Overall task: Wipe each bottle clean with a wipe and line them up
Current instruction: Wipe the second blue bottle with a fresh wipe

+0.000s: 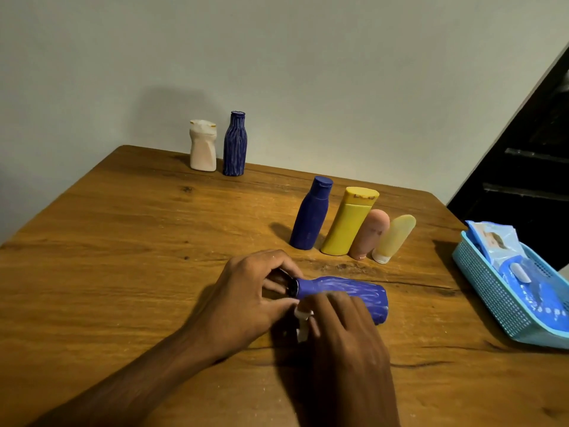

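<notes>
A blue bottle (354, 295) streaked with white lies on its side on the wooden table (123, 257), its dark cap pointing left. My left hand (246, 300) pinches the cap end. My right hand (345, 331) lies over the bottle's near side and holds a white wipe (303, 323), which is mostly hidden under the fingers. Behind them stand a dark blue bottle (311, 214), a yellow bottle (349, 221), a pink tube (369, 234) and a pale yellow tube (394, 237) in a row. At the far edge stand a white bottle (202, 146) and a blue streaked bottle (234, 144).
A light blue mesh basket (489, 291) sits at the table's right edge with a blue pack of wipes (498, 245) in it. A grey wall runs behind the table. Dark stairs rise at the far right.
</notes>
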